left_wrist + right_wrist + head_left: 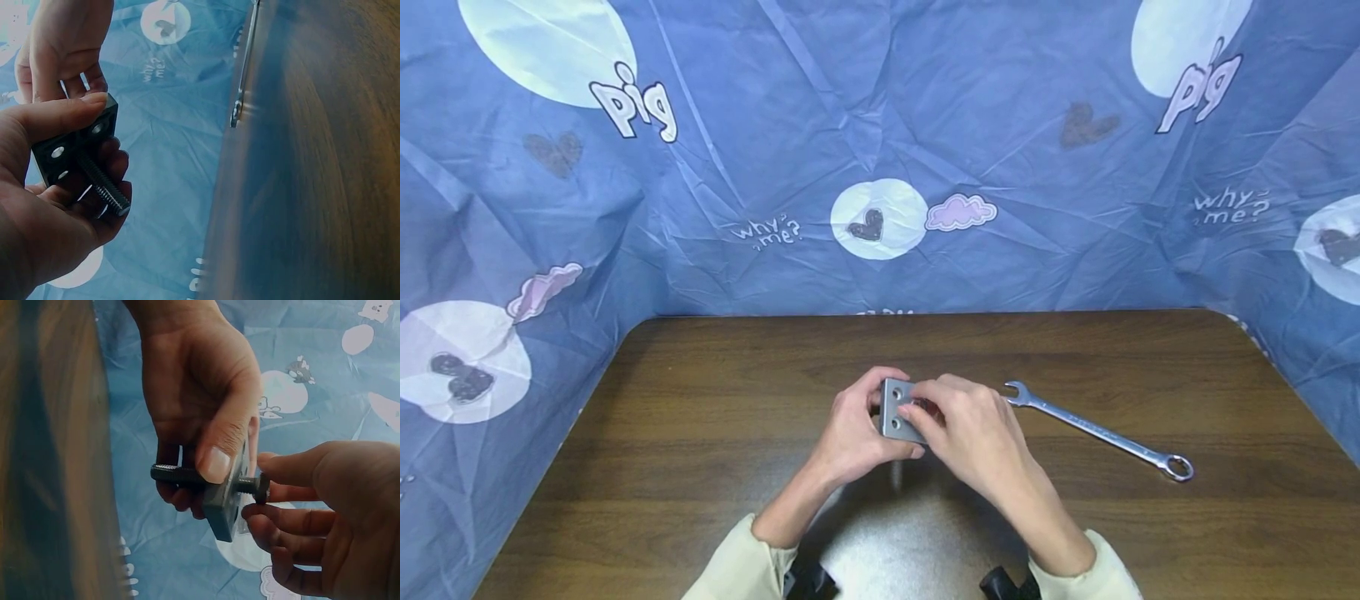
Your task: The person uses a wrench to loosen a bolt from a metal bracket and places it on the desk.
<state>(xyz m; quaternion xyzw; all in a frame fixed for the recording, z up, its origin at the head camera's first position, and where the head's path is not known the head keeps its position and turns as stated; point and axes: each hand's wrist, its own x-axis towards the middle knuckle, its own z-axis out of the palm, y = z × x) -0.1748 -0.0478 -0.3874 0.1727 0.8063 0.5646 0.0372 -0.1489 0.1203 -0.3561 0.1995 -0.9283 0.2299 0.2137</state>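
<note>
My left hand (856,429) grips a small grey metal plate (890,427) with several holes, raised above the table. A threaded bolt (103,184) passes through the plate, its shank sticking out on the far side from my right hand. In the right wrist view, the bolt's head (262,489) stands a little way off the plate face. My right hand (981,425) pinches that head between thumb and fingertip. The left thumb (217,464) presses on the plate's side near the shank.
A combination wrench (1097,431) lies on the brown wooden table (715,392) to the right of the hands, its open end nearer them. A blue printed cloth (775,275) hangs behind the table and along both sides.
</note>
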